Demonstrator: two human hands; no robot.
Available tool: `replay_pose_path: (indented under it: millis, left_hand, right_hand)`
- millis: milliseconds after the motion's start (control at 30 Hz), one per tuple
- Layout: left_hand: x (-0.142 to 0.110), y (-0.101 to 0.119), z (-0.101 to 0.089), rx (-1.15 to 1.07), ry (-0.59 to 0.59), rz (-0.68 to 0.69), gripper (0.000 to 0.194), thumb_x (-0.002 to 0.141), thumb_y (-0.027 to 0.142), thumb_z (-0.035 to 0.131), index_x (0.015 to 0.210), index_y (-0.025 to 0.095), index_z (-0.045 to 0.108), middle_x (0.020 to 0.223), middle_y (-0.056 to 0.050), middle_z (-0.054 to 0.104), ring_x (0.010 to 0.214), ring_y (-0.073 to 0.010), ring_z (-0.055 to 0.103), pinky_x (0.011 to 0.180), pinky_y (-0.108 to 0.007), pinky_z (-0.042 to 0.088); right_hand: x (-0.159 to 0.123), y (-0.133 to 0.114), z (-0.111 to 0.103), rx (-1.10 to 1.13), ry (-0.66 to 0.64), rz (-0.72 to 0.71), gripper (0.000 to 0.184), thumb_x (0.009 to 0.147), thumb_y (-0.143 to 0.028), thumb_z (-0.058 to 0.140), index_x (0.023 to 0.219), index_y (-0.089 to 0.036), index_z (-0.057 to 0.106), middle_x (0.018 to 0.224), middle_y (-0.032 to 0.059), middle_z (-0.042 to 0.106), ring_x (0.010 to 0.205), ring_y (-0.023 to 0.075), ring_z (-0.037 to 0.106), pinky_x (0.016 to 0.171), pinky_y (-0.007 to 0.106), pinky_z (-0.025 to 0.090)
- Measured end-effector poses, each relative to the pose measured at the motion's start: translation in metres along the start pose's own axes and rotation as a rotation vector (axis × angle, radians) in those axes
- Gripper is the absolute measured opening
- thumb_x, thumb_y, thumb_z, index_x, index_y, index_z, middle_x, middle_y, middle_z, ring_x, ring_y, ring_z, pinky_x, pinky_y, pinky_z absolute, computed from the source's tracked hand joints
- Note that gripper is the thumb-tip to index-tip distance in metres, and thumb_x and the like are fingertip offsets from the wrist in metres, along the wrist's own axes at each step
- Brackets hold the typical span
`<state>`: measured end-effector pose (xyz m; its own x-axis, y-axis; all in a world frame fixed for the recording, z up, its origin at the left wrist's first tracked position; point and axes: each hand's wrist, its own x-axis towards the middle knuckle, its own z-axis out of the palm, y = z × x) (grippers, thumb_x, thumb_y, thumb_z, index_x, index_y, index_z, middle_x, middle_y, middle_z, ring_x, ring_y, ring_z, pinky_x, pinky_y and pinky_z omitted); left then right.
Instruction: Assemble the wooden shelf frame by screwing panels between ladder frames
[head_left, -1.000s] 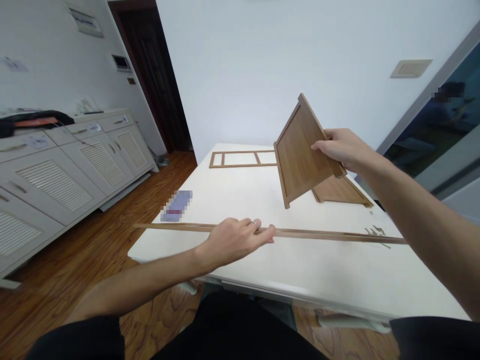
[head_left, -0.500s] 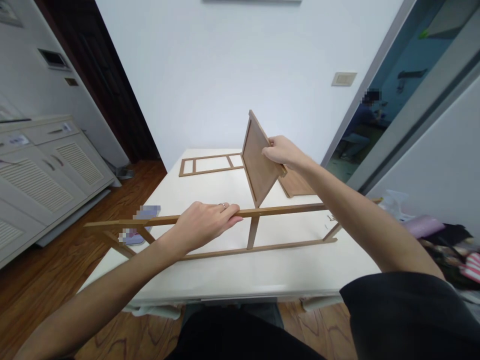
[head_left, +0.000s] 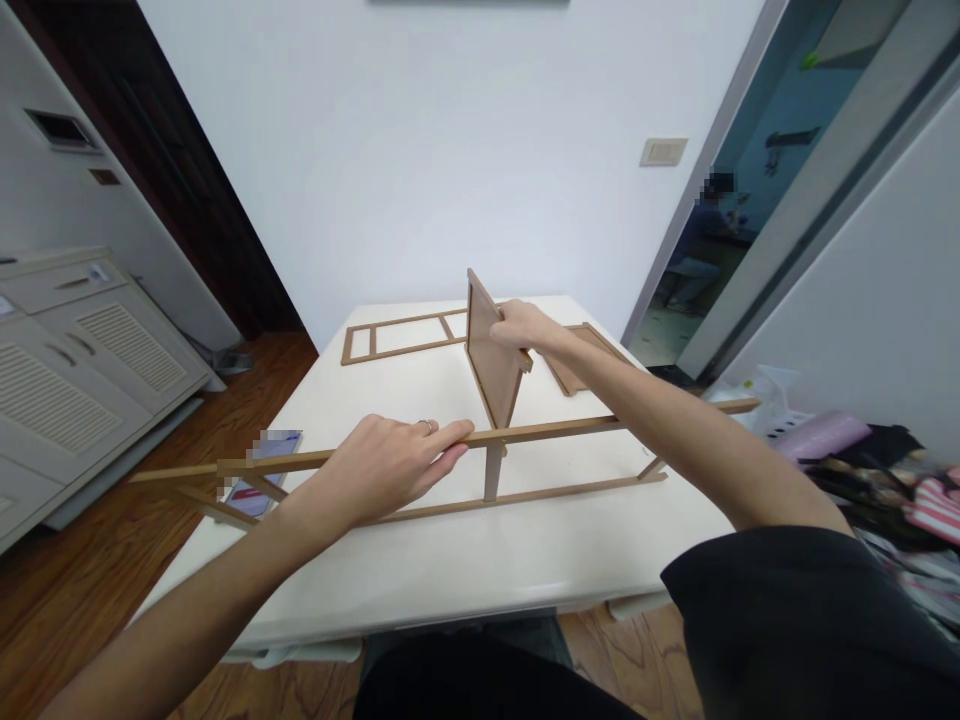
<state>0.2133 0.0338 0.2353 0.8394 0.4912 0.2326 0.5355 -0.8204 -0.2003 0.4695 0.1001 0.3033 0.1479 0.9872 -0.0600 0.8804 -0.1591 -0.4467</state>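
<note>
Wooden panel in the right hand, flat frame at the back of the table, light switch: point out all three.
Wooden panel (head_left: 490, 362), head view: its broad face.
Flat frame (head_left: 373, 342), head view: its left inner crossbar.
Light switch (head_left: 664, 152), head view: middle of its plate.

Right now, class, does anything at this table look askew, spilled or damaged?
Nothing looks spilled or damaged. The wooden panel tilts, but the right hand holds it; the near frame stands on edge under the left hand.

Light switch (head_left: 664, 152) beside a doorway (head_left: 720, 190).
</note>
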Motion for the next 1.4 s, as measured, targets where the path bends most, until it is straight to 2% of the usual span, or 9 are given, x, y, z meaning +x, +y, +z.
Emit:
replay_pose_path:
  millis: [100,267,433,767,933,1067,1167,1300,1400]
  left_hand:
    - [0.004,0.0,0.0,-0.01,0.025,0.031,0.028,0.109,0.039,0.043,0.122,0.029,0.066,0.072,-0.002,0.074,0.054,-0.0179,0.063,0.052,-0.03,0.018]
    - [0.009,-0.001,0.003,-0.099,0.061,0.063,0.024,0.108,0.034,0.044,0.104,0.025,0.066,0.07,0.0,0.072,0.056,-0.0174,0.065,0.052,-0.03,0.021]
    - [0.011,-0.003,0.004,-0.096,0.04,0.048,0.029,0.11,0.041,0.043,0.102,0.026,0.065,0.069,0.001,0.071,0.057,-0.0174,0.065,0.051,-0.031,0.021]
    - [0.014,-0.004,0.001,-0.086,0.026,0.081,0.03,0.111,0.042,0.041,0.099,0.025,0.063,0.066,0.001,0.07,0.054,-0.0195,0.065,0.054,-0.031,0.014]
    - [0.014,-0.005,-0.001,-0.101,-0.007,0.074,0.028,0.112,0.042,0.041,0.102,0.025,0.062,0.07,0.002,0.071,0.057,-0.0192,0.066,0.055,-0.032,0.016]
    - [0.017,-0.007,-0.009,-0.128,-0.073,0.09,0.03,0.113,0.041,0.039,0.104,0.025,0.063,0.074,0.001,0.073,0.06,-0.0188,0.067,0.055,-0.033,0.018]
    - [0.025,-0.01,-0.022,-0.16,-0.166,0.122,0.036,0.113,0.043,0.037,0.101,0.025,0.065,0.08,0.0,0.074,0.068,-0.0191,0.069,0.056,-0.033,0.022]
    - [0.041,-0.017,-0.04,-0.272,-0.254,0.137,0.033,0.11,0.05,0.044,0.12,0.027,0.065,0.097,0.0,0.077,0.076,-0.0186,0.071,0.066,-0.03,0.038]
    - [0.054,-0.021,-0.044,-0.382,-0.257,0.14,0.049,0.102,0.064,0.055,0.133,0.027,0.06,0.108,-0.003,0.075,0.084,-0.0198,0.071,0.076,-0.031,0.045]
  right_hand:
    - [0.004,0.0,0.007,-0.013,-0.048,0.037,0.031,0.102,-0.042,0.068,0.116,-0.015,0.068,0.11,0.0062,0.073,0.091,0.0176,0.071,0.081,0.036,0.062]
    - [0.007,0.001,0.025,0.001,-0.09,0.066,0.036,0.102,-0.041,0.069,0.127,-0.015,0.066,0.123,0.0095,0.07,0.103,0.0212,0.071,0.088,0.04,0.063]
    - [0.006,-0.002,0.04,0.04,-0.097,0.085,0.038,0.103,-0.04,0.068,0.132,-0.017,0.063,0.123,0.0086,0.069,0.097,0.019,0.071,0.081,0.037,0.064]
    - [-0.001,-0.01,0.038,0.089,-0.139,0.11,0.041,0.103,-0.035,0.068,0.137,-0.017,0.058,0.122,0.0088,0.068,0.09,0.0168,0.071,0.072,0.031,0.064]
    - [-0.002,-0.009,0.037,0.123,-0.165,0.087,0.065,0.095,-0.017,0.062,0.154,-0.008,0.037,0.113,0.0188,0.07,0.082,0.0238,0.073,0.058,0.031,0.064]
    - [-0.005,-0.007,0.034,0.138,-0.192,0.023,0.086,0.085,-0.007,0.059,0.163,-0.016,0.024,0.103,0.0146,0.073,0.071,0.0233,0.072,0.054,0.032,0.064]
    - [-0.003,-0.005,0.034,0.124,-0.204,-0.007,0.092,0.084,-0.006,0.058,0.166,-0.019,0.021,0.102,0.0133,0.074,0.067,0.0215,0.071,0.053,0.032,0.065]
    - [0.002,-0.004,0.037,0.118,-0.204,-0.019,0.092,0.086,-0.01,0.058,0.168,-0.016,0.016,0.107,0.0155,0.073,0.067,0.0208,0.071,0.052,0.032,0.065]
    - [0.004,-0.003,0.038,0.141,-0.2,-0.032,0.083,0.094,-0.016,0.057,0.167,-0.016,0.018,0.113,0.0166,0.072,0.072,0.0188,0.071,0.056,0.03,0.065]
